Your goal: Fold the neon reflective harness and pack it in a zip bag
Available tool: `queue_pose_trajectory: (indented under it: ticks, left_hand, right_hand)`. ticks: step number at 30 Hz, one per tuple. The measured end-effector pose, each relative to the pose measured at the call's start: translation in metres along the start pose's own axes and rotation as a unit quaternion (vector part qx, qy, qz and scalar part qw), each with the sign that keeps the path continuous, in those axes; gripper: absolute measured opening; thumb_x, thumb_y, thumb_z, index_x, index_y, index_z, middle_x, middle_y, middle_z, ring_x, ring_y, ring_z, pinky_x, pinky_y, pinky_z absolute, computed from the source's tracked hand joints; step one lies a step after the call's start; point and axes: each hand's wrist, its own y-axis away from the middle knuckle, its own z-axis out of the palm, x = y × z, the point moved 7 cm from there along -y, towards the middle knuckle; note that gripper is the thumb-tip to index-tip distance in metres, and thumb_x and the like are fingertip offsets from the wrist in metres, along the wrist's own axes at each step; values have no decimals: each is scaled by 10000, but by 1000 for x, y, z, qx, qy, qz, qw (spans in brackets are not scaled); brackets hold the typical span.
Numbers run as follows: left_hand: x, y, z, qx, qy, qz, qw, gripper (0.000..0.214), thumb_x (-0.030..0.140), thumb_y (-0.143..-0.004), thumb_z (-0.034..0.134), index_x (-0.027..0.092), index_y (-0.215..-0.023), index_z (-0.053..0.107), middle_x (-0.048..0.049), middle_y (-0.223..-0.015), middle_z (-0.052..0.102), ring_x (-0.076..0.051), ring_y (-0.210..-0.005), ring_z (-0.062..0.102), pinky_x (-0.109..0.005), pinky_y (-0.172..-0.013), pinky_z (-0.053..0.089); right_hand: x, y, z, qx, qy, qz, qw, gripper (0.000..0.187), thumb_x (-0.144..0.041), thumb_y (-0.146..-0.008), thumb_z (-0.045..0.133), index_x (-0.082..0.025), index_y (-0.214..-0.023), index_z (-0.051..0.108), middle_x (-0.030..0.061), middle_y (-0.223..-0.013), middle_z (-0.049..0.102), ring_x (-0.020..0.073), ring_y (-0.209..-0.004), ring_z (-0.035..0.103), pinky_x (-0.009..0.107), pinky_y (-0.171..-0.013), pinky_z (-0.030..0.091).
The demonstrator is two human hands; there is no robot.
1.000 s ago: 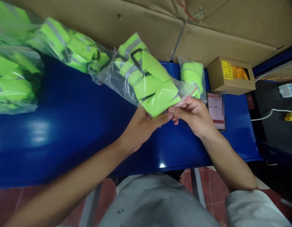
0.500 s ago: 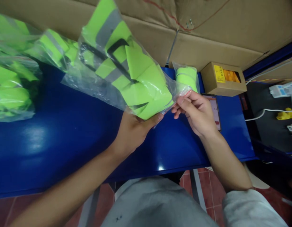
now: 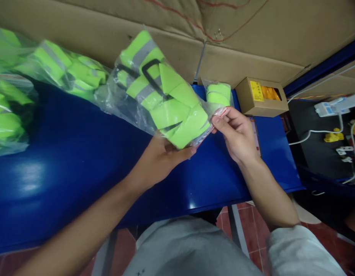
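Observation:
A clear zip-lock bag (image 3: 177,103) with a folded neon-yellow reflective vest inside hangs tilted above the table. Grey bands and black trim show through the plastic. My left hand (image 3: 163,157) grips the bag from below near its lower corner, thumb along the edge and the other fingers hidden behind it. My right hand (image 3: 237,132) pinches the red-lined zip edge at the bag's right end between thumb and fingers.
Several more bagged neon vests (image 3: 10,115) lie at the left of the blue table (image 3: 79,184). At the back are a small bagged neon roll (image 3: 218,94) and an open-windowed cardboard box (image 3: 262,96). A phone (image 3: 256,138), partly behind my right hand, and a white power strip (image 3: 337,105) are to the right.
The bag has tipped down a little at its far end and sits lower in view. Both hands keep their hold; the view has shifted slightly to the right.

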Motion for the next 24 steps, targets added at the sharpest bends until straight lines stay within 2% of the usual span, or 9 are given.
queue_pose_trajectory:
  ticks: [4,8,10,15,19,24]
  left_hand:
    - [-2,-3,-6,14,21,13,1000,265,196,-751,907,196,-962,746,-20,-847,731,-154,-717,658,-283,-660,547]
    - [-4,-3,-10,34,52,26,998,230,175,-730,913,180,-863,725,2,-756,692,-126,-653,609,-258,-603,509]
    - [-4,-4,-10,34,51,32,998,235,191,-729,918,178,-852,719,6,-744,684,-123,-643,599,-257,-598,507]
    - [1,-6,-5,-15,7,51,999,206,255,-799,896,176,-849,711,-9,-749,695,-142,-666,628,-273,-634,530]
    - [-8,-7,-2,-66,5,5,998,290,243,-782,896,187,-999,712,-44,-897,759,-185,-792,700,-304,-742,572]
    - [-21,-7,-5,-49,10,-28,998,366,167,-735,863,179,-1063,700,-34,-940,762,-178,-867,711,-297,-823,564]
  right_hand:
    - [0,-2,5,-32,1,9,999,455,-628,-827,851,-245,-793,607,-31,-753,642,123,-687,612,277,-693,548]
    - [0,3,22,-120,11,39,992,420,-601,-807,877,-239,-838,667,-13,-789,694,139,-734,652,294,-739,580]
    - [0,7,28,-139,3,44,989,416,-591,-779,901,-243,-872,693,-18,-789,704,147,-730,659,306,-742,594]
    - [0,9,27,-118,22,32,992,388,-575,-814,880,-239,-908,709,-17,-761,697,153,-696,640,313,-704,565]
    - [-1,7,15,-72,36,4,997,327,-550,-888,818,-247,-871,696,-19,-744,643,158,-696,585,312,-666,500]
    - [2,3,11,-62,52,-10,997,358,-592,-890,799,-269,-844,652,-12,-735,574,177,-687,530,319,-610,436]
